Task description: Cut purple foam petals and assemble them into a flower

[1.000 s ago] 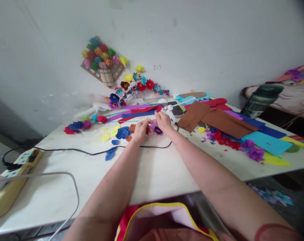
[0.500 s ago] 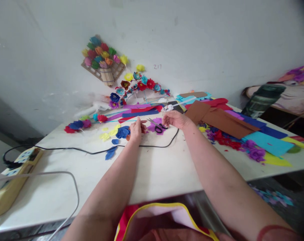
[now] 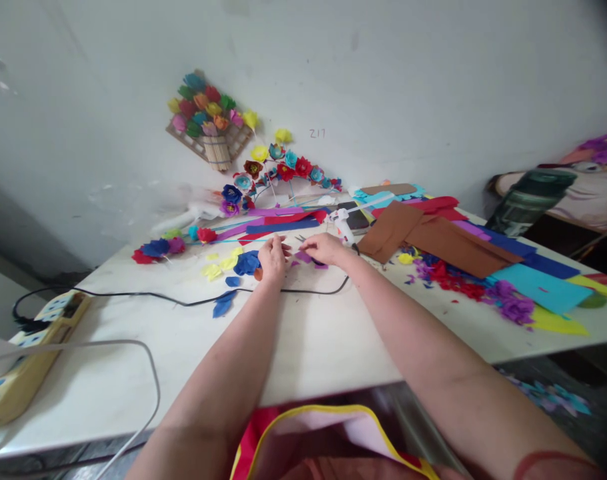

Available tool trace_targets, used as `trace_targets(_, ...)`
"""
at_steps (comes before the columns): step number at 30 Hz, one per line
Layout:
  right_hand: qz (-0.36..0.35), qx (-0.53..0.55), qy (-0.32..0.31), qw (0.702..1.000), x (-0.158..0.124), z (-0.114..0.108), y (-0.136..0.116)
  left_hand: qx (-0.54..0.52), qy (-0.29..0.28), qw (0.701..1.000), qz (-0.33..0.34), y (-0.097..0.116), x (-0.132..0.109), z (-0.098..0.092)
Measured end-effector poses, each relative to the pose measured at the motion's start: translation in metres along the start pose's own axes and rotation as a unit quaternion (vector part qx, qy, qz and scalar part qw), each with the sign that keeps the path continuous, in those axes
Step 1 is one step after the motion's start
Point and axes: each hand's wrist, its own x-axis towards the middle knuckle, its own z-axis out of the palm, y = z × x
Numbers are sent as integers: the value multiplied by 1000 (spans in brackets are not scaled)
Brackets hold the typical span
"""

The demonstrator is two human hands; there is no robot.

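My left hand (image 3: 274,259) is above the table with its fingers curled. Whatever it may hold is hidden. Just left of it are blue crepe-paper petals (image 3: 246,263) and a small brown piece (image 3: 258,274). My right hand (image 3: 322,248) is close by on the right, fingers drawn together and pointing left; what they may pinch does not show. Beneath it, scissors (image 3: 300,238) and purple paper (image 3: 303,256) are partly covered. Behind my right hand, a white glue gun (image 3: 341,223) rests on the table, apart from my fingers.
Brown paper sheets (image 3: 433,241) and loose petals (image 3: 446,279) lie to the right. A black cord (image 3: 183,304) runs across the table from a power strip (image 3: 58,333). Paper flowers (image 3: 156,249) are at the left, and a flower arch (image 3: 286,170) stands against the wall.
My right hand has moved left and a little down, from beside the glue gun to over the scissors, closer to my left hand. The glue gun has tilted. My left hand has barely moved.
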Motion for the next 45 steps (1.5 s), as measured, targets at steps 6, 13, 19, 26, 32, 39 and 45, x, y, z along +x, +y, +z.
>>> trace_targets(6,-77,-115,-98,986,-4,6,-17,-10,25,999,-35,1,1,-2)
trace_targets(13,88,-57,35,994,-9,-15,-12,46,4,998,-38,-5,3,-3)
trace_targets(19,100,-144,56,983,-8,-12,-2,362,-20,932,22,6,-1,-3)
trace_targets(26,103,-164,29,981,-7,-6,3,497,-61,852,150,4,-8,3)
trace_targets(32,106,-155,29,982,-6,-4,5,490,-76,859,129,-4,-3,3)
trace_targets(39,118,-136,49,983,-7,-4,4,429,-56,892,133,4,-3,2)
trace_targets(45,150,54,107,981,0,-2,13,253,-21,958,132,4,3,-2)
